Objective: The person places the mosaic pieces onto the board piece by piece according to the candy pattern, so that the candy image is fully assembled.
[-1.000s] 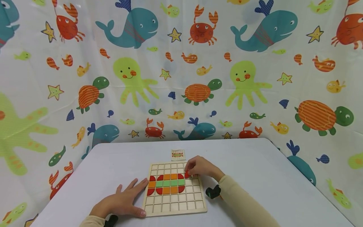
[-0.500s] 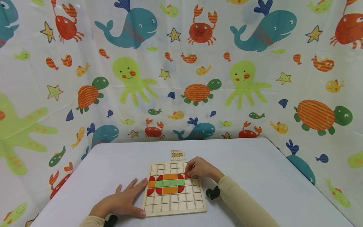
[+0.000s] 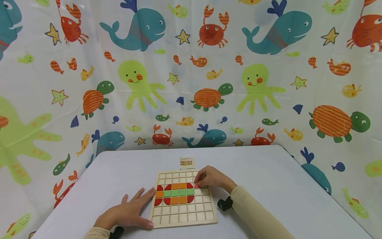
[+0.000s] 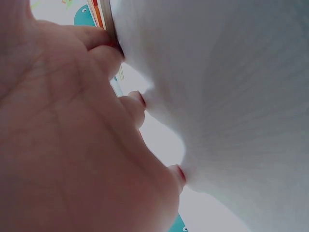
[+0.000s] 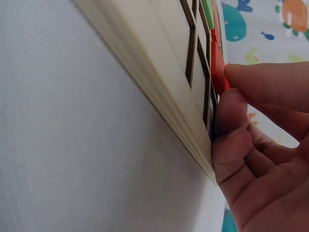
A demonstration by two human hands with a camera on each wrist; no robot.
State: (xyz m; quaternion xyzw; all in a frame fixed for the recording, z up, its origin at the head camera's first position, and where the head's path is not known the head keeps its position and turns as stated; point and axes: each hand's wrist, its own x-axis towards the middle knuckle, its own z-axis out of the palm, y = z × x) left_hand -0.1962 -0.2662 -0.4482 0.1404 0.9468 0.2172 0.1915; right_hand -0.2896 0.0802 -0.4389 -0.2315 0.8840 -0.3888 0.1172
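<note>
A wooden grid board lies on the table, with red, orange and green tiles in its cells. My right hand pinches a red tile over a cell just right of the tile pattern. In the right wrist view this tile sits slightly tilted at the grid, thumb and fingertip against it. Other fingers of that hand are curled near the board's edge. My left hand is spread flat on the table, its index finger and thumb touching the board's left side. The left wrist view mostly shows the palm.
A small pattern card lies just behind the board, printed with a similar coloured figure on a grid. White cloth covers the table. Behind it hangs a curtain with sea animals. Dark wrist devices sit at both sleeves.
The red tile in my right hand has lowered slightly toward the grid cell, and the right hand has dipped a little with it. My left hand stays in place.
</note>
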